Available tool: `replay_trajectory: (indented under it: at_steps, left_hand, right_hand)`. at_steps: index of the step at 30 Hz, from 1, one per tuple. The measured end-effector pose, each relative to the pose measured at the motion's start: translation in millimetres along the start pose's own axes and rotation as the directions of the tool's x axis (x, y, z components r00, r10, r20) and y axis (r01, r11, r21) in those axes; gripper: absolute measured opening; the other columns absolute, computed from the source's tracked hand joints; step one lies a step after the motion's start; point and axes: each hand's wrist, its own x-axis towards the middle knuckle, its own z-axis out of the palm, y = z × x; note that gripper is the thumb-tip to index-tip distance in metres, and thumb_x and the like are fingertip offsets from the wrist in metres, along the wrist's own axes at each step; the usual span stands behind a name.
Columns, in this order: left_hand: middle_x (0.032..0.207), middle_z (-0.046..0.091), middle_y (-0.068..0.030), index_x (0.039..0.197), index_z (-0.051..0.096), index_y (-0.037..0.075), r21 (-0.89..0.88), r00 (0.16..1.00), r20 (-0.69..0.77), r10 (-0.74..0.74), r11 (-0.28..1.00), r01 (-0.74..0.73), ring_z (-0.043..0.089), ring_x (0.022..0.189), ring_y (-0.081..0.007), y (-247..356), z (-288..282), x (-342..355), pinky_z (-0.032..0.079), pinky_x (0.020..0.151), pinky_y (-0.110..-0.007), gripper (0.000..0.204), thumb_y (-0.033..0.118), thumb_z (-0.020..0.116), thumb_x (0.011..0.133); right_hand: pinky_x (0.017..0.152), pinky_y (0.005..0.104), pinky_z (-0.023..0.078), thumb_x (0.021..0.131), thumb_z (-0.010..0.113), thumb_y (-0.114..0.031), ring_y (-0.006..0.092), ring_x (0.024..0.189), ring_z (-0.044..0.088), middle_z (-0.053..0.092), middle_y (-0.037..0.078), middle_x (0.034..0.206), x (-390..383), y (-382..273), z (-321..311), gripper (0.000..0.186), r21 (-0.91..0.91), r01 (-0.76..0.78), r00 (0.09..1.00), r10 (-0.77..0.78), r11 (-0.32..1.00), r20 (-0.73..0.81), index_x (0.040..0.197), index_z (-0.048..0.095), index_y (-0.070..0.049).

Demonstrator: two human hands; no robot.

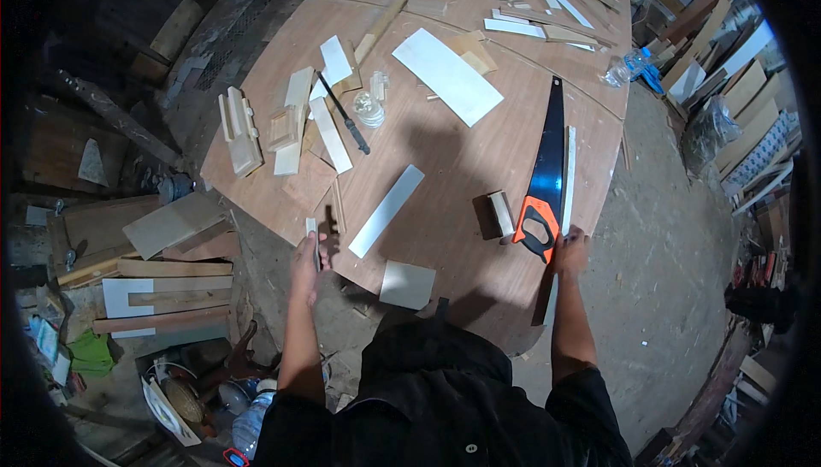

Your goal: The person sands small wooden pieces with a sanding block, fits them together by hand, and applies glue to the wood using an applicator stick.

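Note:
At the table's near left edge, my left hand [306, 263] is closed around a short white-faced strip [311, 227] that sticks up past the fingers. My right hand [571, 253] grips a long narrow white strip [569, 180] lying along the table's right side; part of it shows on both sides of the hand. Just left of that strip is a handsaw [548, 168] with an orange and black handle, its blade pointing away from me. A small wooden block [500, 213] rests beside the saw handle. Between my hands lie a white strip [386, 210] and a pale square board [407, 285].
A white rectangular board [447, 76], a clear jar [369, 109], a dark slim tool [342, 114] and small wooden assemblies [242, 132] occupy the wooden table [462, 159]. Offcuts [552, 26] crowd its far end. Boards [167, 296] are stacked at left; a plastic bottle [629, 67] is at right.

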Motion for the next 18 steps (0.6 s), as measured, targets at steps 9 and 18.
replay_trajectory:
  at_steps: [9,18]
  left_hand:
    - [0.073,0.048,0.0033,0.102,0.06,0.004,0.147,0.951,0.299,0.078,0.981,-0.127,0.045,0.062,-0.0065,-15,36,1,0.037,0.055,-0.022,0.033,0.035,0.049,0.099]
    - [0.074,0.047,0.0012,0.118,0.053,0.002,0.038,0.714,0.63,0.307,0.905,-0.423,0.044,0.067,-0.0076,25,127,-53,0.038,0.062,-0.024,0.043,0.041,0.046,0.1]
  right_hand:
    - [0.087,0.0507,0.041,0.073,0.073,-0.045,0.0369,0.109,0.049,0.055,0.012,0.118,-63,-143,6,0.067,-0.115,0.59,0.806,-0.575,0.799,0.14,0.13,0.053,-0.017]
    - [0.07,0.0304,0.043,0.09,0.061,-0.022,0.0156,0.086,0.051,0.053,0.005,0.1,-66,-148,-42,0.049,0.71,0.33,0.876,-0.482,0.622,0.014,0.136,0.048,-0.01]
